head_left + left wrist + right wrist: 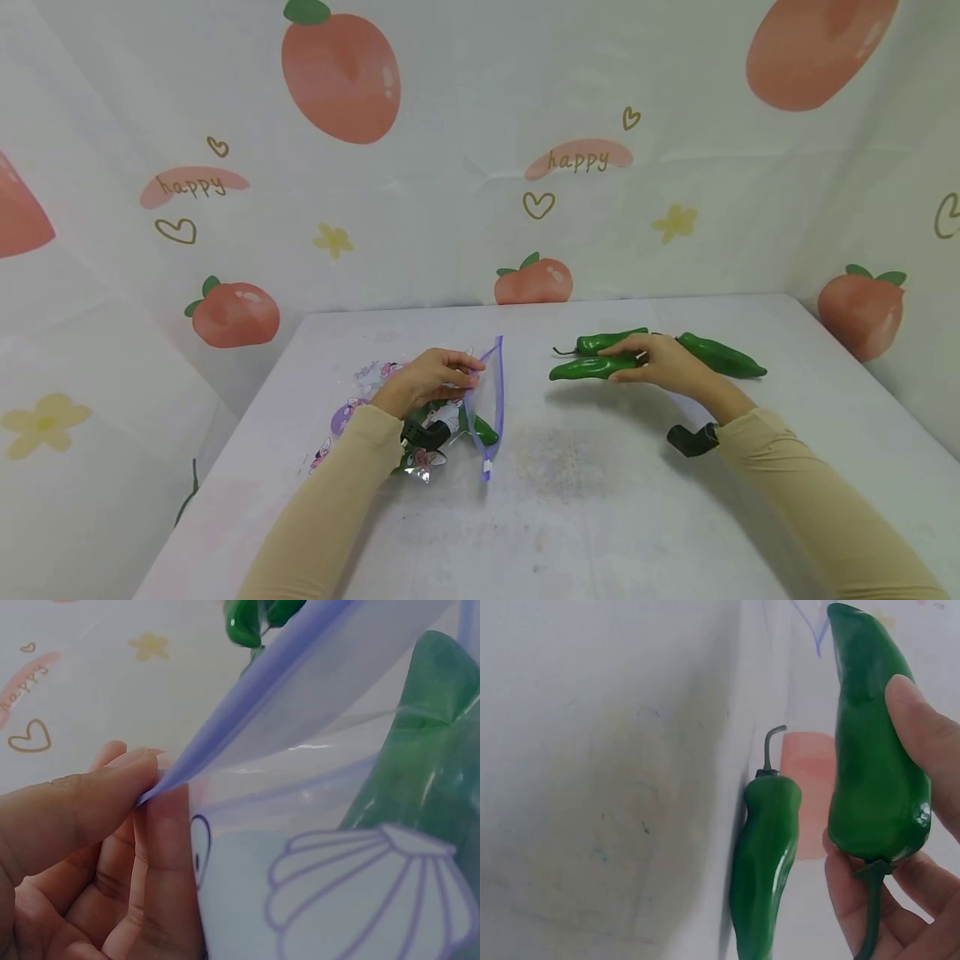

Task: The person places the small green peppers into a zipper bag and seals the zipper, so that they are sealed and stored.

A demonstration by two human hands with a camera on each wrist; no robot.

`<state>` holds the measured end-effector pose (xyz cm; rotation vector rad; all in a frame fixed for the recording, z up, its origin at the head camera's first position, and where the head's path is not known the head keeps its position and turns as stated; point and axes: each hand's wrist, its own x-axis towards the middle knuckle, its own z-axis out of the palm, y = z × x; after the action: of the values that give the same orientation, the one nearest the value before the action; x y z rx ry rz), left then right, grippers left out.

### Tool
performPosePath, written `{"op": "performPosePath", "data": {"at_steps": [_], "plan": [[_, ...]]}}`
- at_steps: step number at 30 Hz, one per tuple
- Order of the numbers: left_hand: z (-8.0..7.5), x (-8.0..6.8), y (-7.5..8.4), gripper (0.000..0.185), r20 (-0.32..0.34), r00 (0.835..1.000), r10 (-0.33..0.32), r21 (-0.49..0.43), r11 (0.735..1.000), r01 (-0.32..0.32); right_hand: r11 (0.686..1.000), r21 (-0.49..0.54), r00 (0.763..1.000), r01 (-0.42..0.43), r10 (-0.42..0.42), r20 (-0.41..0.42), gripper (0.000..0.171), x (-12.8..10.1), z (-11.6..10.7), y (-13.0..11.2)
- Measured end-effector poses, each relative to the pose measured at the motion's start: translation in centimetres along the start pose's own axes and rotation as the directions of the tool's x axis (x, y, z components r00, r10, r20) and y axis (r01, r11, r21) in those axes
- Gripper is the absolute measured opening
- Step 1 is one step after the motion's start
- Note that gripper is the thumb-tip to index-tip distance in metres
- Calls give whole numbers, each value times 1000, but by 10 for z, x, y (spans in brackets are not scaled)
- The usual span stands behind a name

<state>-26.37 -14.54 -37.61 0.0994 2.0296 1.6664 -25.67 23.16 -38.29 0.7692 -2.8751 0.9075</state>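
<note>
My left hand (pixel 431 379) pinches the purple zip edge of a clear printed plastic bag (pixel 322 900) between thumb and fingers. The bag's mouth gapes toward the right. Inside it are green peppers (pixel 483 429), partly hidden by my hand and the print. My right hand (pixel 667 364) holds a glossy green chili pepper (pixel 877 750) between thumb and fingers, off the table, with its tip toward the bag. Just behind it a second green chili pepper (pixel 769 855) lies on the table. Another green chili pepper (pixel 723 357) lies farther right, behind my wrist.
A white table (pixel 585 533) carries everything, with a smudged patch in its middle. Behind it hangs a white cloth (pixel 450 208) printed with fruit, hearts and flowers. The bag's zip slider (pixel 487 468) sits at the near end of its mouth.
</note>
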Motion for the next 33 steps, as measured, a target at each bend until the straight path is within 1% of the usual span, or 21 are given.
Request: {"op": "performPosePath", "data": {"at_steps": [3, 11, 19, 27, 33], "plan": [[0, 0, 0, 40, 0, 1000, 1, 3, 1000, -1, 1000, -1, 1000, 22, -22, -10, 40, 0, 1, -1], [-1, 1, 0, 41, 1, 1000, 2, 12, 1000, -2, 1000, -6, 999, 8, -9, -39, 42, 4, 6, -6], [0, 0, 1, 41, -5, 1000, -3, 13, 1000, 3, 1000, 6, 999, 6, -6, -32, 42, 7, 13, -12], [0, 3, -1, 40, -16, 1000, -17, -3, 1000, 17, 996, 13, 995, 87, -87, -55, 41, 9, 23, -20], [0, 3, -1, 39, -25, 999, -27, 11, 1000, 27, 991, 25, 989, 132, -130, -64, 42, 9, 30, -24]]}}
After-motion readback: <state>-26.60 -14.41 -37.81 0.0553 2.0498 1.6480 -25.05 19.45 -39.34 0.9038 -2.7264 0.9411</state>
